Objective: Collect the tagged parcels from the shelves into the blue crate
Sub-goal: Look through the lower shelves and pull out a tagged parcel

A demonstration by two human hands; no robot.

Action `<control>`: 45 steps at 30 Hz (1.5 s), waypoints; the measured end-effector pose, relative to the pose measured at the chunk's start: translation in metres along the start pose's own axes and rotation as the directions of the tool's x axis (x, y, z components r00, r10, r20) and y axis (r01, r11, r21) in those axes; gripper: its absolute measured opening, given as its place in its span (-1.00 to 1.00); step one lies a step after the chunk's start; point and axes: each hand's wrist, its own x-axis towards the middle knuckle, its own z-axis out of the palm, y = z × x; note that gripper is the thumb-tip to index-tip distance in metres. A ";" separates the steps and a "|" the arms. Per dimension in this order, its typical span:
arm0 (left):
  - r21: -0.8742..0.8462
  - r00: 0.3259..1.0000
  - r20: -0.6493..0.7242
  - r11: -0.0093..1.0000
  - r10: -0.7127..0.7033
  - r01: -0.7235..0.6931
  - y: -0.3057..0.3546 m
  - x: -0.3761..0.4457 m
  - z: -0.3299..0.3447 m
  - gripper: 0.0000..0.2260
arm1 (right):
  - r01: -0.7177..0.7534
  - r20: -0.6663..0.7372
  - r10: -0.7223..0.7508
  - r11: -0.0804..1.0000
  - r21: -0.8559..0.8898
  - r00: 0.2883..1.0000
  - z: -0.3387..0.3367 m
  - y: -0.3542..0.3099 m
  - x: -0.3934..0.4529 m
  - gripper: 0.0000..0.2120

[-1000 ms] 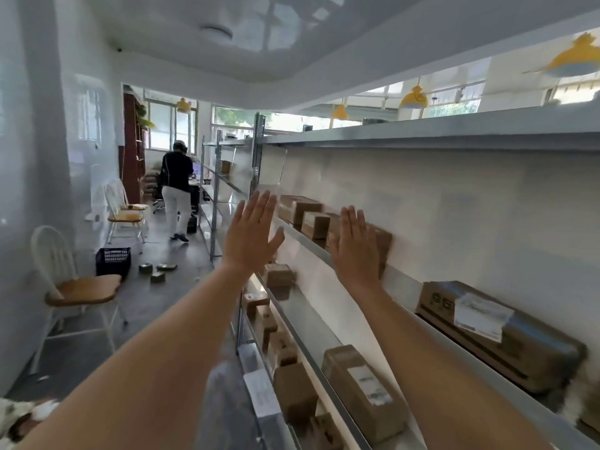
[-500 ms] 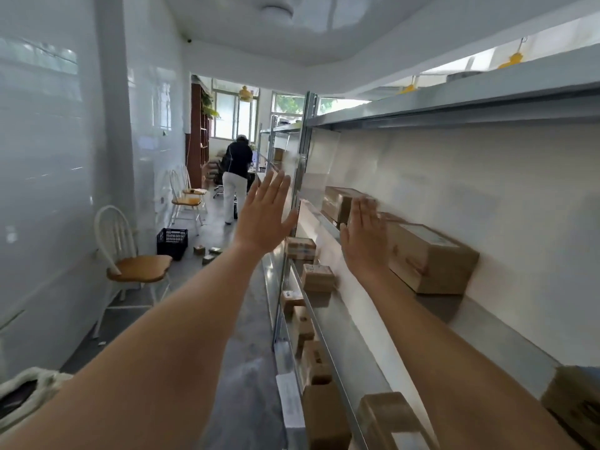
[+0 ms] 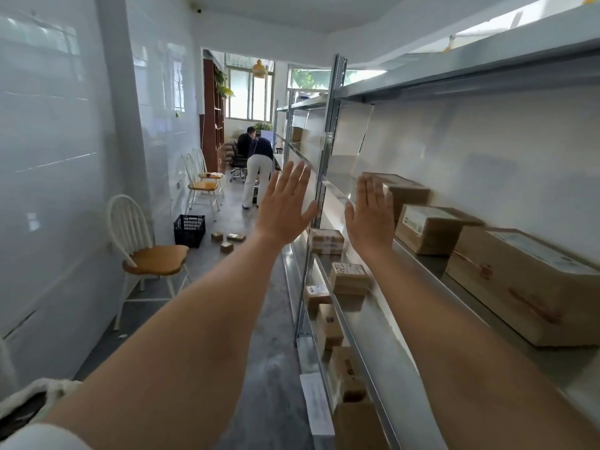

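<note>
Since half a second ago both hands slid further along the shelves (image 3: pixel 383 203), toward the far boxes. Parcels (image 3: pixel 431 228) sit on those shelves; the crate (image 3: pixel 189 230) is on the floor by a chair (image 3: pixel 146 254). Left hand (image 3: pixel 285 209) and right hand (image 3: pixel 370 219) have fingers spread, holding nothing.
</note>
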 end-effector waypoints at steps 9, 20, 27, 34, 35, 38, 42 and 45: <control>0.004 1.000 0.007 1.000 0.018 -0.018 -0.052 0.063 0.085 -0.38 | -0.050 -0.002 0.051 0.996 0.068 0.999 0.075 -0.025 0.079 -0.43; -0.032 0.999 -0.025 0.999 -0.041 0.040 -0.106 0.170 0.196 -0.40 | 0.021 -0.009 -0.019 0.967 0.254 1.000 0.190 -0.012 0.206 -0.44; -0.064 0.996 0.056 0.995 -0.070 0.073 -0.148 0.211 0.283 -0.40 | 0.016 0.044 -0.028 0.967 0.255 0.999 0.273 -0.025 0.254 -0.45; -0.125 0.986 0.164 0.992 0.045 -0.024 -0.180 0.253 0.374 -0.41 | -0.084 0.111 0.063 0.976 0.203 0.992 0.365 -0.031 0.277 -0.45; -0.138 0.980 0.187 0.990 0.064 -0.039 -0.183 0.258 0.387 -0.41 | -0.101 0.131 0.078 0.978 0.184 0.988 0.377 -0.027 0.279 -0.45; -0.189 0.955 0.254 0.976 0.152 -0.105 -0.190 0.276 0.423 -0.43 | -0.168 0.169 0.146 0.978 0.126 0.975 0.410 -0.015 0.284 -0.46; -0.278 0.923 0.311 0.950 0.226 -0.138 -0.191 0.296 0.474 -0.44 | -0.258 0.243 0.227 0.960 0.105 0.943 0.456 -0.001 0.290 -0.46; -0.320 0.901 0.314 0.927 0.298 -0.195 -0.184 0.315 0.516 -0.46 | -0.292 0.262 0.260 0.952 0.089 0.929 0.491 0.011 0.300 -0.46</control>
